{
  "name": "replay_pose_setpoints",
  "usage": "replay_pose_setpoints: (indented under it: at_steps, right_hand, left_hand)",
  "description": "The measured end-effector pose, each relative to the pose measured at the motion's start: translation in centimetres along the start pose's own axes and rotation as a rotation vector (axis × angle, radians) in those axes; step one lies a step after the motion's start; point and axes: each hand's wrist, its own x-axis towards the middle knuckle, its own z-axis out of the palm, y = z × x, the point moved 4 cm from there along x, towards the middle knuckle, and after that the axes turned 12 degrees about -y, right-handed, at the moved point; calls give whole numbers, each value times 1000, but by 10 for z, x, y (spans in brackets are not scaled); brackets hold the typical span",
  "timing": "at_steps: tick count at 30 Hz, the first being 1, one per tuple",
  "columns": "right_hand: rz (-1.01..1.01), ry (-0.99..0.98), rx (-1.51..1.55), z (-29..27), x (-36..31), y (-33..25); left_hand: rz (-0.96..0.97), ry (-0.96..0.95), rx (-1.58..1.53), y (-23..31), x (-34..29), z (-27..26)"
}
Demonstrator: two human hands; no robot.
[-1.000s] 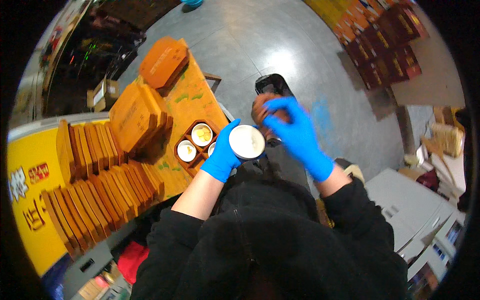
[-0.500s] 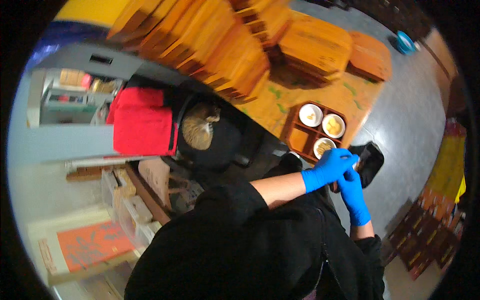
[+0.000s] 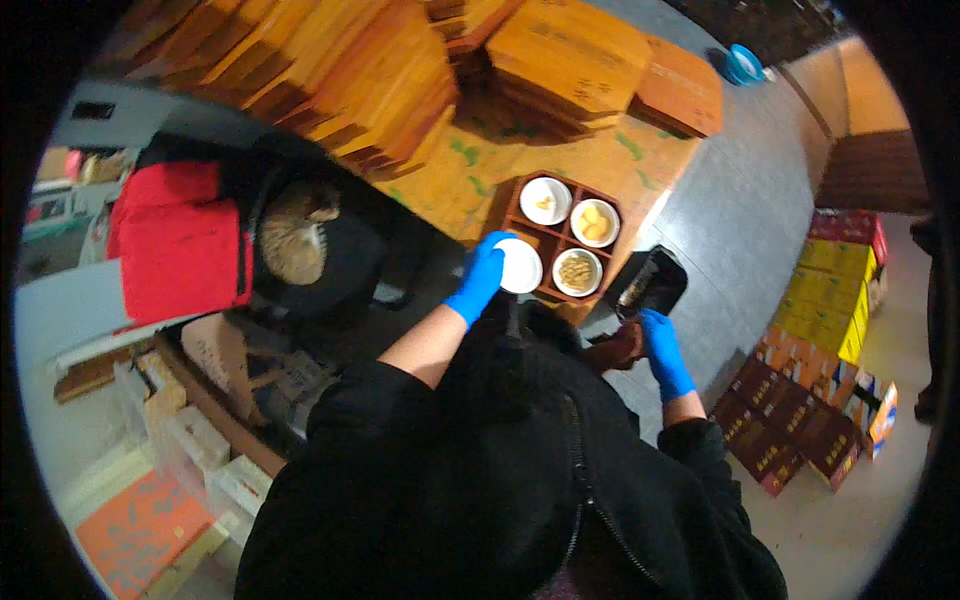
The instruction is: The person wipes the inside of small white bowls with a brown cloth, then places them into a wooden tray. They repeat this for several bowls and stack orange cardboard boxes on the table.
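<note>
Ahead of your hands, the wooden surface (image 3: 440, 205) spreads out, carrying stacked orange-brown boards (image 3: 570, 60) toward its far side. Next in size comes the eight-sided tray (image 3: 562, 238), set near the surface's edge and split into four compartments. Past that edge stands a black bin (image 3: 672, 290), with contents too dark to make out. Your right hand (image 3: 664, 355) is near the bin, fingers bent; you cannot tell whether they hold the reddish-brown item (image 3: 620, 348) beside them. Your left hand (image 3: 482, 275) has its fingers closed on the rim of a white bowl (image 3: 521, 266), which overlaps the tray's lower-left compartment in view; its inside looks plain white. Three similar bowls occupy the other compartments: the upper-right bowl (image 3: 595, 222) has chunky pale-yellow pieces, the lower-right bowl (image 3: 577, 272) a heap of thin brownish-yellow bits, the upper-left bowl (image 3: 546, 201) a few small yellowish scraps.
</note>
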Motion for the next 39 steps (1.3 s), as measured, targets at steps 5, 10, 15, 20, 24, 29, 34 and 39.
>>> replay_pose_setpoints:
  at_steps: [5,10,15,20,24,29,34,39]
  right_hand:
    - [-176,35,-397,36,21,-29]
    - [-143,167,-886,56,45,-65]
    - [-74,245,-1016,67,65,-66]
    - [-101,299,-847,61,65,-67]
    - [-88,145,-646,44,42,-75]
    - [-51,122,-441,24,-15,-86]
    - [-362,296,-844,-5,-79,-99]
    - [-393,249,-871,-35,-89,-76]
  left_hand:
    - [120,106,881,15,10,15]
    - [28,128,1002,15,24,16]
    - [-8,66,1253,17,23,17]
    - [-32,124,1365,29,9,12]
    - [126,74,717,39,8,41]
    - [-370,-416,-510,32,15,139]
    - [-368,-665,-548,42,21,203]
    - [-648,-803,-571,20,23,255]
